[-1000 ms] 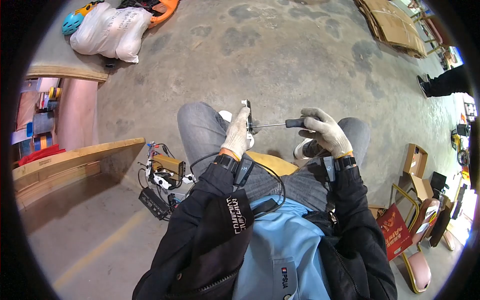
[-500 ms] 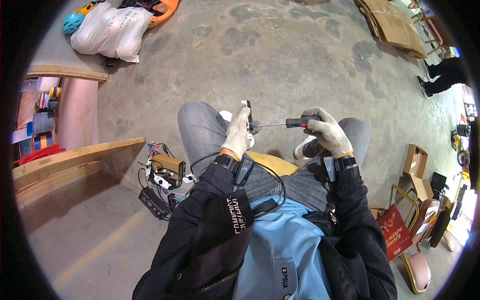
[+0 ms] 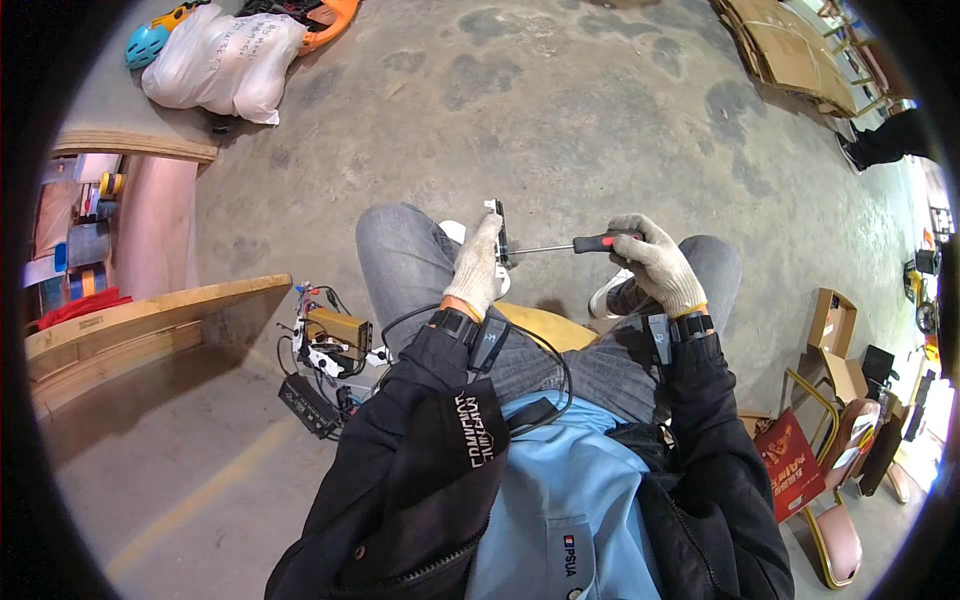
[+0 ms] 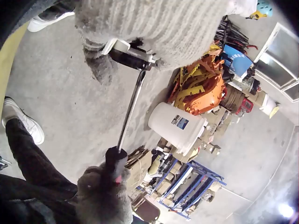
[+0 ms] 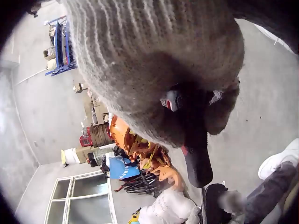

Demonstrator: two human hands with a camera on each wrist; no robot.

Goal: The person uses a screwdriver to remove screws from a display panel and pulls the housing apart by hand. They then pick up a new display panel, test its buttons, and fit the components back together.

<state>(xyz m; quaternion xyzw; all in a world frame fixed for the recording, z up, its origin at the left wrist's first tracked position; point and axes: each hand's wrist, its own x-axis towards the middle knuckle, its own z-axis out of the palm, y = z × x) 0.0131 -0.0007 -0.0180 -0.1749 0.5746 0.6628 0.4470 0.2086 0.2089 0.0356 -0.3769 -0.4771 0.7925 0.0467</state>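
Observation:
My gloved left hand (image 3: 474, 268) grips a small black and white part (image 3: 500, 232), held upright above the left knee. My gloved right hand (image 3: 655, 268) holds a screwdriver (image 3: 592, 244) by its black and red handle, level and pointing left. In the left wrist view the screwdriver's metal shaft (image 4: 131, 110) runs up to the end of the black and white part (image 4: 131, 58), its tip right at the part's face. Curled fingers wrap the screwdriver handle (image 5: 197, 161) in the right wrist view and hide its rear end.
A gold and black device with cables (image 3: 338, 335) lies on the floor left of the legs, beside a wooden board (image 3: 160, 315). A white bag (image 3: 225, 65) sits far left; flattened cardboard (image 3: 785, 55) lies far right. Folding chairs (image 3: 835, 540) stand at the right.
The fingers of my right hand have shifted on the screwdriver's handle and now curl closer round it, with more of its red showing. My left hand and the part stay put.

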